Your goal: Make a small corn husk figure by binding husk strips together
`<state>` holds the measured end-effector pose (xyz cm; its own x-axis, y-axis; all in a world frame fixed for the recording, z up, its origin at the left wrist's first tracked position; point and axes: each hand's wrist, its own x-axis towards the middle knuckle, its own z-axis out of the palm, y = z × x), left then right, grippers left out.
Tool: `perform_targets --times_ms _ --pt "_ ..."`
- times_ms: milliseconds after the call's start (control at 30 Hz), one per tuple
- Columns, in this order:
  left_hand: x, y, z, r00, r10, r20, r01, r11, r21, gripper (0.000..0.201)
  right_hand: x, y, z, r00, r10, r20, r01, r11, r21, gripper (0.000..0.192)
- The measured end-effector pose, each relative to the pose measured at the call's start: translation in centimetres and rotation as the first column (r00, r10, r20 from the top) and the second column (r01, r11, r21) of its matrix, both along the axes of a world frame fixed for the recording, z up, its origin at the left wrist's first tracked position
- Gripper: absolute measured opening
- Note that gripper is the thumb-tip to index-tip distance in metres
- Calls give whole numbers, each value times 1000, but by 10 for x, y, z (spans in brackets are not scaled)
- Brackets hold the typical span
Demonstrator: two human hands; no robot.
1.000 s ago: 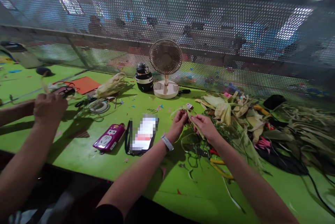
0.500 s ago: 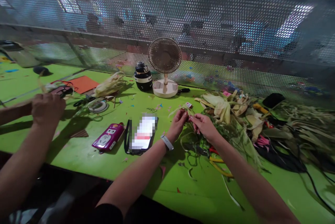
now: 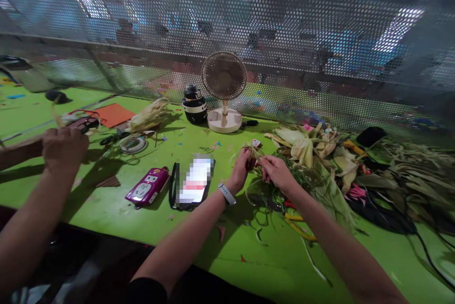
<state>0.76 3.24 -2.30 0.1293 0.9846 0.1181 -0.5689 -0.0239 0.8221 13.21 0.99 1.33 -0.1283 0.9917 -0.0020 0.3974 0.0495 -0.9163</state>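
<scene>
Both hands drawn closer than a second ago: left hand [image 3: 242, 165] and right hand [image 3: 276, 171] pinch a leaf strip [image 3: 254, 152] between fingertips, above the table [image 3: 106, 199], beside the husk pile [image 3: 313, 152]. Folding appears tighter.

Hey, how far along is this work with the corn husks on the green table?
Done: nothing finished shows clearly; only loose scraps lie on the green table. In hand: the left hand and right hand pinch a thin husk strip between them. Left: a big pile of husks still lies to the right. A co-worker's hand works separately on the left.
</scene>
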Motion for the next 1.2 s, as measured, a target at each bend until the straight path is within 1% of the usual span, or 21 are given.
perform_targets --times_ms 33,67,133,167,200,267,333,400,500,567,633,700,800,867,933,967,1000,1067,1100,1133,1200 --pt "0 0 1 1000 -1 -13 1 1000 16 26 2 0 4 992 -47 116 33 992 125 33" --pt "1 0 1 1000 -5 -31 6 999 31 27 4 1 9 965 -128 229 60 958 282 31" --pt "1 -1 1 998 -20 -65 24 998 56 32 4 4 25 876 -287 387 32 836 548 26" --pt "2 -1 0 996 -27 -80 32 997 66 34 1 7 34 836 -310 454 -26 803 595 26" --pt "3 -1 -1 995 -23 -99 31 997 75 34 -5 11 44 798 -268 540 -113 814 570 27" --pt "4 -2 -3 989 13 -146 -1 997 82 29 -22 19 62 671 -121 732 -260 886 385 35" --pt "4 -3 -5 980 53 -191 -39 996 75 28 -44 25 74 516 -11 856 -309 930 198 33" --pt "3 -2 -6 975 74 -211 -62 996 62 31 -64 27 81 428 53 902 -334 937 104 25" --pt "2 1 -8 971 101 -215 -93 995 48 25 -83 25 84 410 79 909 -380 920 91 26" --pt "1 3 -8 971 116 -208 -111 993 37 19 -86 22 85 428 57 902 -404 905 135 30" --pt "1 6 -8 974 108 -201 -106 994 23 20 -84 23 88 423 42 905 -409 900 150 34" --pt "2 6 -9 979 69 -194 -69 998 6 26 -80 27 90 375 67 924 -392 915 93 33" --pt "5 3 -11 984 -12 -177 8 1000 -21 26 -77 37 89 318 112 941 -361 932 11 24" --pt "6 1 -10 989 -69 -134 64 997 -42 21 -75 42 89 328 89 940 -365 930 39 23" --pt "7 2 -7 990 -137 -31 135 988 -70 20 -68 43 92 386 56 921 -367 925 97 24" --pt "9 5 -4 985 -173 23 174 982 -79 21 -61 43 95 454 48 890 -365 921 137 25" --pt "11 8 0 975 -210 68 216 973 -85 23 -52 41 99 551 46 833 -354 917 184 24" --pt "18 18 11 950 -292 110 302 950 -82 26 -28 35 106 767 62 639 -299 915 270 20" --pt "23 24 17 934 -337 116 347 935 -76 28 -14 30 109 854 69 515 -253 921 295 18" --pt "29 29 22 915 -383 125 394 917 -70 30 1 24 111 914 71 400 -206 930 305 18" --pt "43 38 32 871 -470 140 481 875 -54 35 28 11 108 980 63 187 -115 952 282 22"
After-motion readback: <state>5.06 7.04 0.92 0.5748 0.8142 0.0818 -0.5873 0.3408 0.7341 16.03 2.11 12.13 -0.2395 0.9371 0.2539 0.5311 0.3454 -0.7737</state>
